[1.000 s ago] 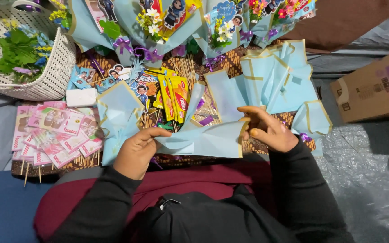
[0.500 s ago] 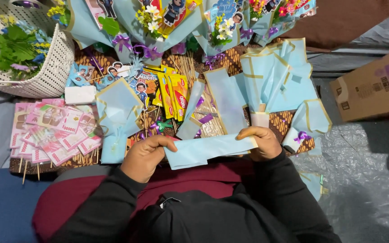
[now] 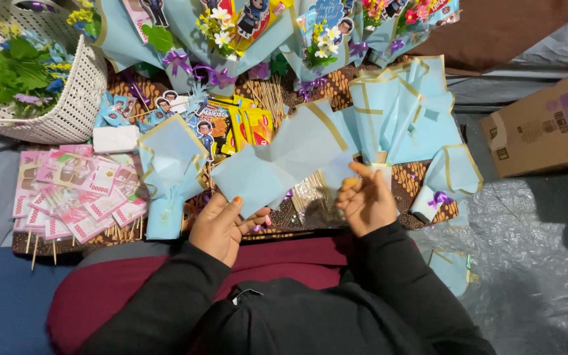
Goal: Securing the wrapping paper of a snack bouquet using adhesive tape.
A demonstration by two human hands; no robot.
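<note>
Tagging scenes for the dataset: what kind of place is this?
Likely a home craft spot for making gift bouquets, worked at floor level: finished bouquets, light-blue wrapping sheet held by the left hand and right hand, white basket of artificial greenery.

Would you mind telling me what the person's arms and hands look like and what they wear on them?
Both arms are covered by long black sleeves of a plain, soft-looking top that reach the wrists, with no markings visible. The left hand and the right hand are bare: no gloves, and no rings or watch that I can make out. No cables or straps show.
</note>
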